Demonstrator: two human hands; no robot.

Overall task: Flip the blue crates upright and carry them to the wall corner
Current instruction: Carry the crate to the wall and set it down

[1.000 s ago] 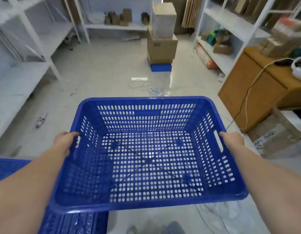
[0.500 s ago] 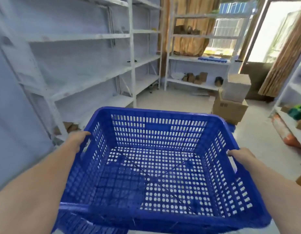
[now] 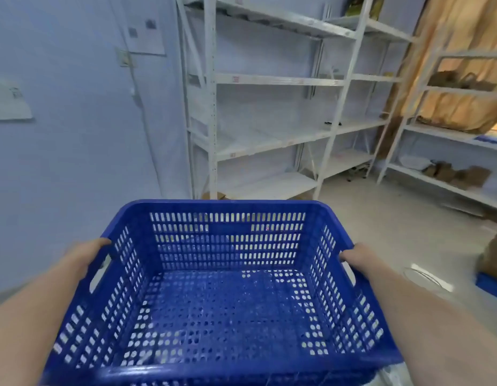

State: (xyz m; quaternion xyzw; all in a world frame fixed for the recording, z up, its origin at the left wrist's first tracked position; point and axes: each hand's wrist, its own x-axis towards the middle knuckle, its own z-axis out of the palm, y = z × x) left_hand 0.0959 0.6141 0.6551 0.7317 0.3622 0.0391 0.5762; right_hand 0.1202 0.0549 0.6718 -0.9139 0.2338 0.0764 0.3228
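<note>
A blue perforated plastic crate [image 3: 227, 302] is upright and held in the air in front of me, open side up, with nothing inside. My left hand [image 3: 83, 257] grips the handle slot in its left wall. My right hand [image 3: 358, 260] grips the handle slot in its right wall. The fingers of both hands are hidden behind the crate's walls. Beyond the crate's far rim, a pale blue wall [image 3: 74, 135] meets a white metal shelf rack [image 3: 269, 121].
More white shelving [image 3: 450, 140] with brown bags and cardboard items runs along the right, beside a tan curtain [image 3: 450, 37]. A cardboard box [image 3: 492, 260] on a blue base stands at the right edge. A round floor drain [image 3: 422, 277] lies in the light tiled floor.
The view has swung left, from the open floor and stacked boxes to the blue wall and white rack. Both hands keep their grip on the crate.
</note>
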